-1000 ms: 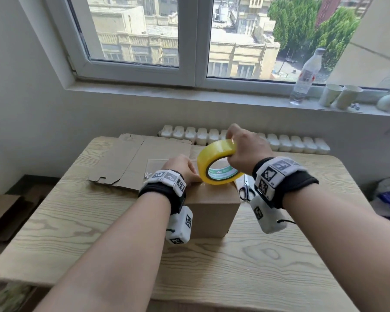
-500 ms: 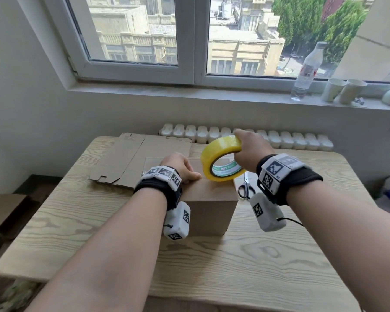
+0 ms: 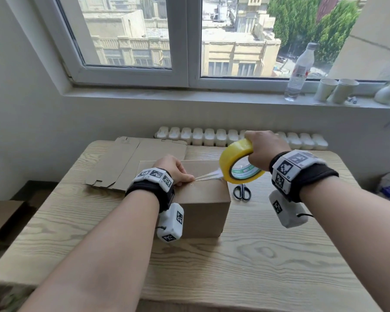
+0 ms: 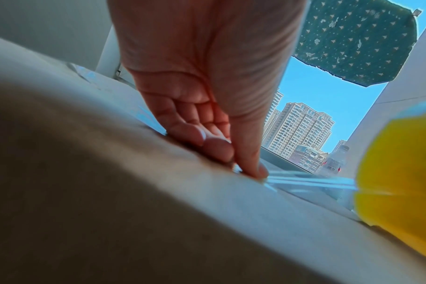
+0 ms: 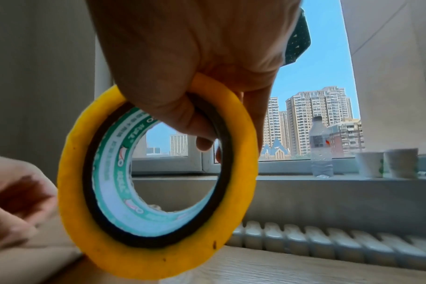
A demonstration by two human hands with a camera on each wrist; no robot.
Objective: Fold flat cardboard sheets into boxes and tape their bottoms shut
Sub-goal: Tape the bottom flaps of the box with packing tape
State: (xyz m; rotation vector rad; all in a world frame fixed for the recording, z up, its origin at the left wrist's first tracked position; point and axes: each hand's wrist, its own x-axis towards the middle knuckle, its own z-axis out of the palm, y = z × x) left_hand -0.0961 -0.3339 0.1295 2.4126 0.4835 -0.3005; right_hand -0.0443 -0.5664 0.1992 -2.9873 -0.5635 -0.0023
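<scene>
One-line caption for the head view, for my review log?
Left hand pins the tape end to the box while right hand pulls the yellow roll away.

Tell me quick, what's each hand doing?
Left hand: fingertips press the tape end onto the box.
Right hand: grips the yellow tape roll.
</scene>
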